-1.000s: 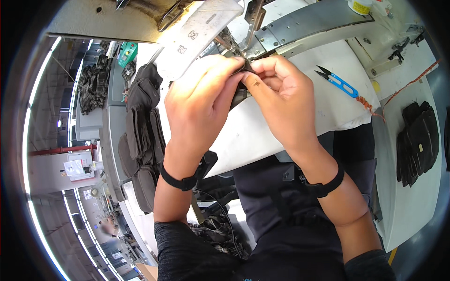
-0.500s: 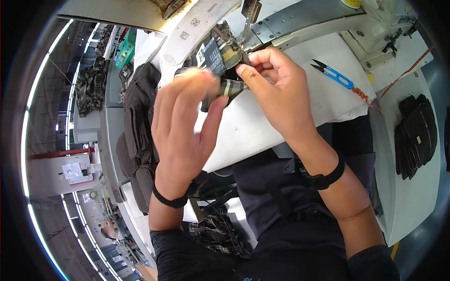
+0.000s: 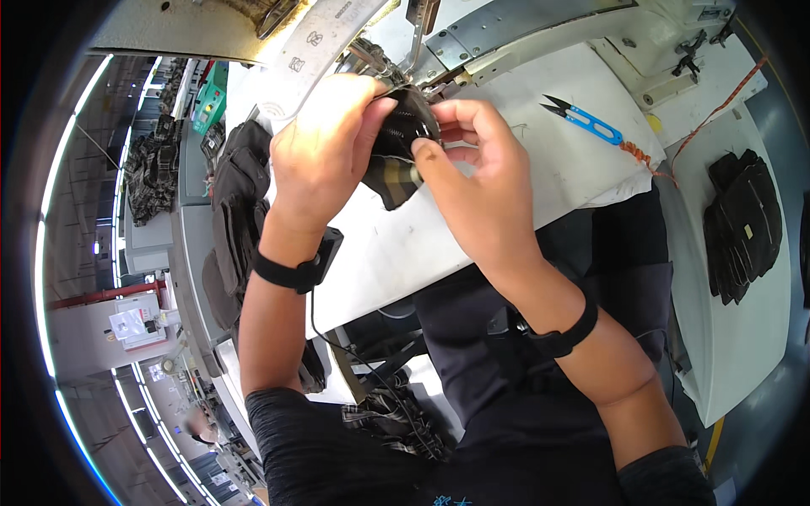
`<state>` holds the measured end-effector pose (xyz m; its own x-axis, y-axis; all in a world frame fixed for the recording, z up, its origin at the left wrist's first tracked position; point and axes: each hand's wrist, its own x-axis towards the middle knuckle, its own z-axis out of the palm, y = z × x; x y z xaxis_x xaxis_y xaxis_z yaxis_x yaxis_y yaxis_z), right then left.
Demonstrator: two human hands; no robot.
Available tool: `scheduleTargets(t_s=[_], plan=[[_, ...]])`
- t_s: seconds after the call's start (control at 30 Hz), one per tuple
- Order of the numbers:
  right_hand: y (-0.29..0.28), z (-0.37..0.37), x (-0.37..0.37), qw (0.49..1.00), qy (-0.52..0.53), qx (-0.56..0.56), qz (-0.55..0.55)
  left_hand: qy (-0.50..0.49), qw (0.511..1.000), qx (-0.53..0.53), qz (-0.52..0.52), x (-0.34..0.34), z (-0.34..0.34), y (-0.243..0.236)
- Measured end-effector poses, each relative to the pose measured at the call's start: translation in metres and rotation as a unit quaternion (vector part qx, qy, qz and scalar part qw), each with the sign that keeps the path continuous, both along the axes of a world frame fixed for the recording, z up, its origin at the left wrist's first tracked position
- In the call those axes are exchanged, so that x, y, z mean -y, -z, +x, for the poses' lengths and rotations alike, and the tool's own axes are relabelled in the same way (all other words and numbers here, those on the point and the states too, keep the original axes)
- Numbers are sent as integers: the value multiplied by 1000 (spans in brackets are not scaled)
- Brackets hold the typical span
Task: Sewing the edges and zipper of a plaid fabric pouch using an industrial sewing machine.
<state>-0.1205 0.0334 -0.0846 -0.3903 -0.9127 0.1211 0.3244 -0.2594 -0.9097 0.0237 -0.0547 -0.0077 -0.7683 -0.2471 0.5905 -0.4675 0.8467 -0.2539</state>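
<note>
A dark fabric piece (image 3: 403,125) with an olive plaid part (image 3: 392,179) hanging below it is stretched between my two hands. My left hand (image 3: 321,156) is closed on its upper left edge, thumb against the cloth. On the other side, my right hand (image 3: 485,190) pinches the cloth between thumb and forefinger. The fabric lies just in front of the needle area of a sewing machine (image 3: 371,57), whose pale arm (image 3: 308,67) rises beyond my left hand. The far edge of the cloth by the needle is partly hidden.
Blue thread snips (image 3: 597,128) on an orange cord (image 3: 645,160) lie on the white work surface (image 3: 557,169) to the right. Dark fabric pieces are stacked at the far right (image 3: 742,228) and at the left (image 3: 236,202). Plaid cloth (image 3: 392,422) lies below the table.
My left hand, blurred and apart before, has moved up and taken hold of the fabric. The cloth has turned so its dark face shows, and the pale label is out of sight.
</note>
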Motion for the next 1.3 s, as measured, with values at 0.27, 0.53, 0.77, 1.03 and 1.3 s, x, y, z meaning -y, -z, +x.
scheduleTargets(t_s=[0.27, 0.53, 0.77, 1.03, 1.3], plan=[[11, -10, 0, 992, -81, 73, -58, 40, 996, 20, 82, -9, 1, -16], [10, -6, -1, 984, -110, 121, -70, 15, 994, 47, 100, -18, -3, -27], [6, -5, 0, 986, -121, 98, -59, -10, 989, 42, 142, -23, -11, -32], [5, -4, 4, 983, -109, 135, -67, 22, 992, 43, 120, -18, -9, -28], [-1, -4, 8, 985, -98, 136, -43, -22, 992, 28, 121, -25, -13, -22]])
